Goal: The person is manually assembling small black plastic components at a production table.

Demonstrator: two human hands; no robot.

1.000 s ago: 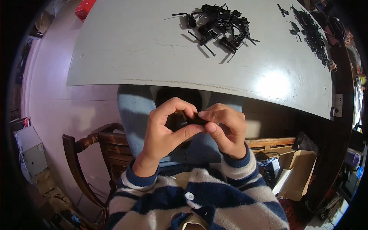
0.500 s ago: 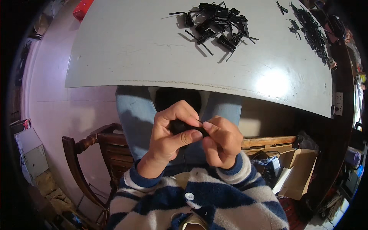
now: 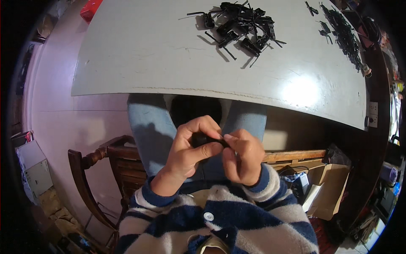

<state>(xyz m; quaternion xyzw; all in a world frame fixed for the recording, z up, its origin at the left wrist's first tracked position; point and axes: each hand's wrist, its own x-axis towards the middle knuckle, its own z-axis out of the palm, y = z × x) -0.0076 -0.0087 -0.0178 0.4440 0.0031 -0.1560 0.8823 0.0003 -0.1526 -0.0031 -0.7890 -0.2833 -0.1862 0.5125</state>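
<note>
Just on the near side of the table edge, above the person's lap, the left hand (image 3: 186, 148) and the right hand (image 3: 244, 157) are meeting over a small black piece (image 3: 206, 140). The left hand is curving thumb and forefinger into a narrow ring and is pinching the piece from its near and far sides, while the right hand is keeping thumb and forefinger nearly closed at its right end, gripping it there. The fingers are covering most of the piece, so its full shape is staying hidden. Beneath the hands, legs in blue jeans (image 3: 148, 118) are reaching under the grey-white table (image 3: 139, 63), and a navy-and-cream striped fleece top (image 3: 270, 211) is covering both arms to the wrists. On the far middle of the table, a loose heap of black plastic parts with thin arms (image 3: 247, 25) is lying; toward the far right, a longer pile of slim black parts (image 3: 343, 36) is stretching along the edge. A red box (image 3: 90, 10) is sitting at the far left. A dark wooden chair (image 3: 127, 158) is standing near left, and an open cardboard box (image 3: 330, 190) is resting near right.
</note>
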